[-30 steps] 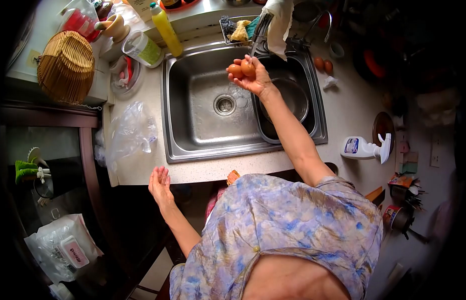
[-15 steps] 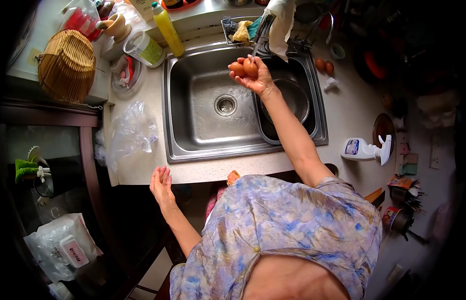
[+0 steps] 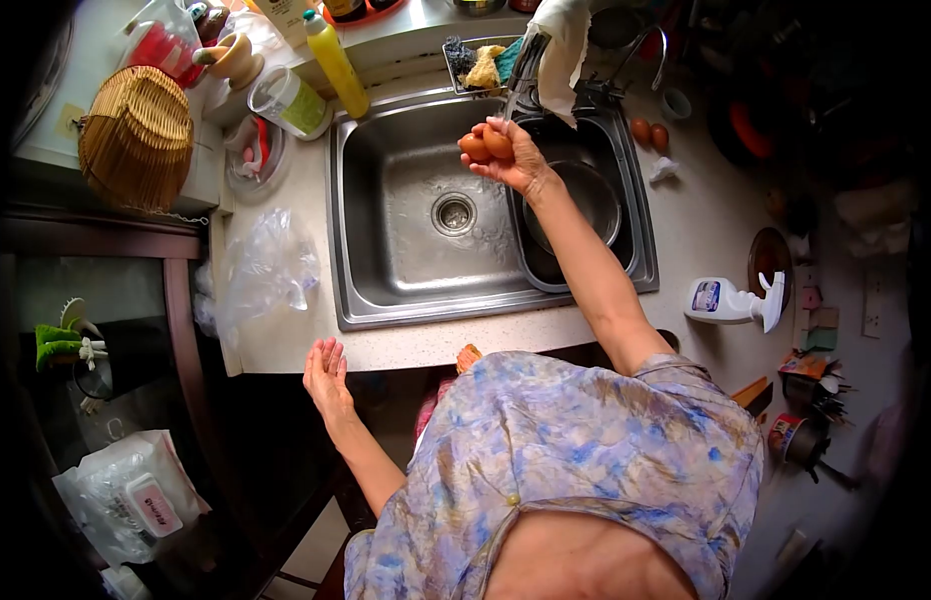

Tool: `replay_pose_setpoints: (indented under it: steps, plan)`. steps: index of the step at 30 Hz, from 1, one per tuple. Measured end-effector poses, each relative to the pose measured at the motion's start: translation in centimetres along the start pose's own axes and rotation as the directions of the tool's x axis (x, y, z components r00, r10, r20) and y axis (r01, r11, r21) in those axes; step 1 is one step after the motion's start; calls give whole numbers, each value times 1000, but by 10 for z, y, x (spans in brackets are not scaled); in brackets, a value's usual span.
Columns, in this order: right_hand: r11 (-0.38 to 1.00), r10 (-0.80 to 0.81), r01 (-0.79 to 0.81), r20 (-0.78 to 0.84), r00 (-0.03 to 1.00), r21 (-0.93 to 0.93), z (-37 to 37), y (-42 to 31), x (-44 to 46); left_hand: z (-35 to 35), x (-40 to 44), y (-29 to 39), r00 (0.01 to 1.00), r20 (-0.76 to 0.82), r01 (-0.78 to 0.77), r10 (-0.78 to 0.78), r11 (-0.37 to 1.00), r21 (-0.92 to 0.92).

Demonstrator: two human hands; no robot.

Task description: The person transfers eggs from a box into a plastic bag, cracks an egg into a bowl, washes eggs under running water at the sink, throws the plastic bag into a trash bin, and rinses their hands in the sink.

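Two brown eggs (image 3: 488,145) lie side by side in my right hand (image 3: 521,160), its fingers curled around them. That hand is just below the faucet (image 3: 527,68), where the divider of the steel sink (image 3: 338,240) runs. Water comes down from the spout onto the hand. My left hand (image 3: 328,378) hangs in front of the counter edge with its fingers stretched out and nothing in it. A round metal pan (image 3: 618,215) sits in the right basin. Beyond the sink's right rim, two more brown eggs (image 3: 650,133) rest on the counter.
Left of the sink are a clear plastic bag (image 3: 271,265), a plastic tub (image 3: 291,100) and a yellow bottle (image 3: 338,65). A white spray bottle (image 3: 724,300) lies on the right counter. Sponges fill a rack (image 3: 483,63) behind the sink.
My right hand has turned slightly and the eggs in it have shifted a little lower. The wet patch in the left basin looks larger. My left hand has hardly moved.
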State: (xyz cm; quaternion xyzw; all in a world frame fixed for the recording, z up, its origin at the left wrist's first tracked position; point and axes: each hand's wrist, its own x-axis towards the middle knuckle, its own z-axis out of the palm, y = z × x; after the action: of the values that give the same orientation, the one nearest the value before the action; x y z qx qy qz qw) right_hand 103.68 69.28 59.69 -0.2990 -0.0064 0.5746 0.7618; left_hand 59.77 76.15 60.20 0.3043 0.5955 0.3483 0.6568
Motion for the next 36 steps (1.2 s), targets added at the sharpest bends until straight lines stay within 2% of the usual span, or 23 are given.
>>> replay_pose_setpoints:
  steps: [3,8,12,15,19,25,28,33,36]
  plan:
    - [999,-7,6,-6,1000,-54,-2,-4,-16,0,1,3,1000,5,-13,13,1000,-3]
    - [999,-15,15,3,1000,-41,-11,-12,-35,-4,0,-4,1000,2,1,-1,1000,7]
    - [997,-32,29,-42,999,-67,-2,-14,-22,-2,0,-7,1000,9,15,-15,1000,5]
    - [998,-24,24,7,1000,-53,-1,-13,-13,5,-2,-1,1000,22,5,-5,1000,14]
    - [995,-27,24,-27,999,-96,-3,-15,-23,7,-3,2,1000,26,-9,9,1000,8]
    - [996,42,-42,0,999,-75,-3,-14,-4,6,-4,-4,999,24,23,-24,999,40]
    - [973,4,-8,-18,1000,-230,3,-15,-5,9,-2,-4,999,42,27,-30,998,61]
    - [985,54,-52,6,999,-162,-4,-21,-23,12,-2,0,999,49,11,-13,999,50]
    - [998,35,-34,20,999,-56,-6,-23,-23,13,-4,-2,998,50,25,-28,998,55]
